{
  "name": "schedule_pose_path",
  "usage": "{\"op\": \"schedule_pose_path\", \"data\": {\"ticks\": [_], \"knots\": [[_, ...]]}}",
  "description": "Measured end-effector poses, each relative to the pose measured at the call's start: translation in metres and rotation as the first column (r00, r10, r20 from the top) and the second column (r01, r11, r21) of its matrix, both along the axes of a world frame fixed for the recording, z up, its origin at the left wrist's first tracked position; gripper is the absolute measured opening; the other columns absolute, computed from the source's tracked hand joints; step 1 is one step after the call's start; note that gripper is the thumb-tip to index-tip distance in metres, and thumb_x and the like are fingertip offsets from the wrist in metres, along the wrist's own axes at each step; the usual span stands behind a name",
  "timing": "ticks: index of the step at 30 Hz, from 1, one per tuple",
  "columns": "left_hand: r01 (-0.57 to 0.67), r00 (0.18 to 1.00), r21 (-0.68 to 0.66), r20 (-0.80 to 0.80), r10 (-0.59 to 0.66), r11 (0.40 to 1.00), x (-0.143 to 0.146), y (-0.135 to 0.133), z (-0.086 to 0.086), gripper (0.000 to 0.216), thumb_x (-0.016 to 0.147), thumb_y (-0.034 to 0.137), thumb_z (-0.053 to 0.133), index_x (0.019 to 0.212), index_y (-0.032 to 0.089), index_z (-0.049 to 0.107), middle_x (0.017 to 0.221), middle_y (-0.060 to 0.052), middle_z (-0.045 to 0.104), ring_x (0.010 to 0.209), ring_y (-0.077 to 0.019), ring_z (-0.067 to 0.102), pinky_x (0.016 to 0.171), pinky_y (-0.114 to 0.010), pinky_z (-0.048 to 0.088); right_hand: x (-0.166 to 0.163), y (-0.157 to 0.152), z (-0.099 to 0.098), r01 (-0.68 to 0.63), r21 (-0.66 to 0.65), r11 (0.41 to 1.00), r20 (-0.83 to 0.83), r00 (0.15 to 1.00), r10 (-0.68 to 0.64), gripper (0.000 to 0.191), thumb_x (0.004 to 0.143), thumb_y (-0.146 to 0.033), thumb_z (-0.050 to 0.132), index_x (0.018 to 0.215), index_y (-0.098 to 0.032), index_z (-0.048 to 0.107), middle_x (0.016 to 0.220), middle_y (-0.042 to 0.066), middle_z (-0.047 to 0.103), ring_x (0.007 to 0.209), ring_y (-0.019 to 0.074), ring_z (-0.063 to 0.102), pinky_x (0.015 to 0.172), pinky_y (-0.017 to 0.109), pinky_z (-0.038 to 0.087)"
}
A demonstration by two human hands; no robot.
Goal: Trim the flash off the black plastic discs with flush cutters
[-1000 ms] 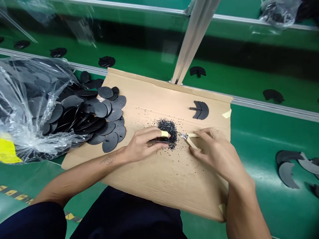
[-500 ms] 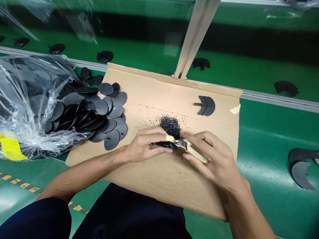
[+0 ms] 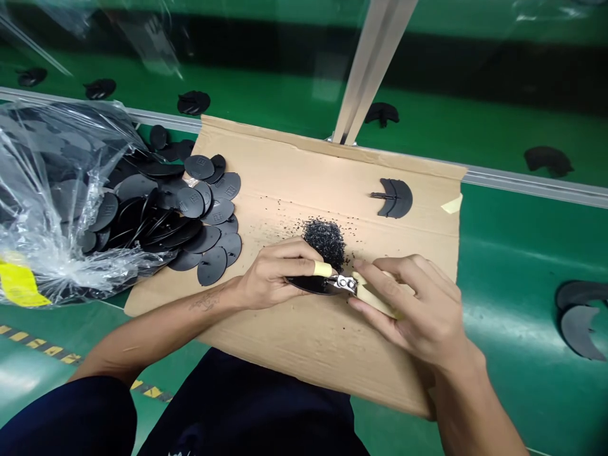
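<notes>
My left hand [image 3: 280, 273] pinches a dark oval plastic disc [image 3: 313, 286] over the cardboard sheet [image 3: 294, 342]; a yellow cover is on one finger. In my right hand [image 3: 415, 304] is a pair of cutting pliers [image 3: 375, 297] with pale yellow handles, the fingers wrapped round them. The metal jaws meet the right end of the disc; whether they are closed on it I cannot tell. Just beyond my hands lies a heap of small black bits [image 3: 324, 240], with crumbs scattered round it.
A clear plastic bag [image 3: 71, 190] spills many black oval discs [image 3: 211, 266] at left. One black crescent part [image 3: 396, 198] lies on the cardboard at right, and more crescents [image 3: 582, 332] lie on the green surface. A metal post [image 3: 373, 69] rises at the back.
The disc has turned in my left hand and shows more of its flat face. My right hand and the pliers have rotated slightly, with the jaws still at the disc's edge.
</notes>
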State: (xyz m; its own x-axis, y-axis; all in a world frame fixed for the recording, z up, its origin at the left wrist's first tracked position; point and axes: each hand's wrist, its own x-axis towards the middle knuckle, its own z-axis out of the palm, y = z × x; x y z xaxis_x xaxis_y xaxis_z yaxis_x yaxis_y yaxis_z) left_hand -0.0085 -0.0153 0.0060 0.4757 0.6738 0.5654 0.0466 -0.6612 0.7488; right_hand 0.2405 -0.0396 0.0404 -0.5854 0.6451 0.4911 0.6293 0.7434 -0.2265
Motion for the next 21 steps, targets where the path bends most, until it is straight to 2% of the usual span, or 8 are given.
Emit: {"op": "schedule_pose_path", "data": {"ticks": [5, 9, 12, 15, 18, 21], "knots": [[0.001, 1.000, 0.005, -0.015, -0.001, 1.000, 0.0000, 0.0003, 0.0005, 0.016, 0.091, 0.017, 0.071, 0.107, 0.016, 0.074, 0.092, -0.008, 0.073, 0.083, -0.0143, 0.066, 0.073, -0.028, 0.054, -0.0014, -0.0014, 0.0002, 0.039, 0.101, 0.994, 0.035, 0.998, -0.043, 0.030, 0.093, -0.035, 0.071, 0.119, -0.021, 0.065, 0.088, 0.007, 0.072, 0.074, 0.0178, 0.061, 0.062, 0.032, 0.044], [-0.002, 1.000, 0.056, -0.007, 0.002, 0.998, 0.0005, 0.0007, -0.0006, 0.018, 0.090, 0.017, 0.073, 0.108, 0.017, 0.074, 0.092, -0.007, 0.074, 0.082, -0.0143, 0.066, 0.074, -0.029, 0.054, -0.0026, -0.0024, -0.0005, 0.049, 0.168, 0.985, 0.040, 0.998, -0.056, 0.031, 0.089, -0.031, 0.075, 0.117, -0.019, 0.068, 0.085, 0.006, 0.074, 0.073, 0.0182, 0.061, 0.061, 0.032, 0.043], [-0.010, 1.000, 0.069, -0.005, 0.010, 0.998, 0.0009, 0.0010, -0.0006, 0.017, 0.091, 0.020, 0.072, 0.109, 0.017, 0.073, 0.091, -0.007, 0.074, 0.082, -0.0144, 0.066, 0.074, -0.030, 0.054, -0.0035, -0.0029, -0.0012, 0.051, 0.186, 0.981, 0.028, 0.998, -0.058, 0.027, 0.090, -0.031, 0.074, 0.115, -0.022, 0.070, 0.084, 0.005, 0.074, 0.071, 0.0178, 0.061, 0.059, 0.033, 0.041], [-0.024, 1.000, 0.096, -0.006, 0.025, 0.995, 0.0011, 0.0008, 0.0000, 0.017, 0.094, 0.022, 0.069, 0.110, 0.019, 0.073, 0.091, -0.006, 0.074, 0.082, -0.0144, 0.067, 0.075, -0.031, 0.054, -0.0040, -0.0031, -0.0013, 0.030, 0.193, 0.981, 0.030, 0.999, -0.037, 0.029, 0.089, -0.032, 0.075, 0.114, -0.019, 0.071, 0.083, 0.006, 0.074, 0.072, 0.0192, 0.061, 0.060, 0.034, 0.042], [-0.057, 0.998, 0.132, -0.023, 0.061, 0.990, 0.0009, 0.0001, 0.0007, 0.016, 0.094, 0.022, 0.068, 0.110, 0.022, 0.073, 0.093, -0.005, 0.073, 0.084, -0.0146, 0.066, 0.076, -0.031, 0.054, -0.0021, -0.0009, -0.0012, 0.022, 0.138, 0.990, 0.009, 1.000, -0.024, 0.034, 0.090, -0.034, 0.073, 0.117, -0.015, 0.068, 0.086, 0.008, 0.072, 0.076, 0.0208, 0.062, 0.062, 0.034, 0.043], [-0.163, 0.984, 0.066, -0.056, 0.167, 0.984, 0.0000, 0.0003, 0.0016, 0.019, 0.091, 0.031, 0.074, 0.107, 0.022, 0.074, 0.090, -0.004, 0.070, 0.083, -0.0144, 0.063, 0.071, -0.028, 0.052, 0.0051, 0.0057, -0.0038, 0.104, 0.000, 0.995, 0.066, 0.992, -0.104, 0.033, 0.097, -0.038, 0.062, 0.121, -0.015, 0.065, 0.094, 0.011, 0.070, 0.082, 0.0230, 0.061, 0.067, 0.035, 0.046]]}}
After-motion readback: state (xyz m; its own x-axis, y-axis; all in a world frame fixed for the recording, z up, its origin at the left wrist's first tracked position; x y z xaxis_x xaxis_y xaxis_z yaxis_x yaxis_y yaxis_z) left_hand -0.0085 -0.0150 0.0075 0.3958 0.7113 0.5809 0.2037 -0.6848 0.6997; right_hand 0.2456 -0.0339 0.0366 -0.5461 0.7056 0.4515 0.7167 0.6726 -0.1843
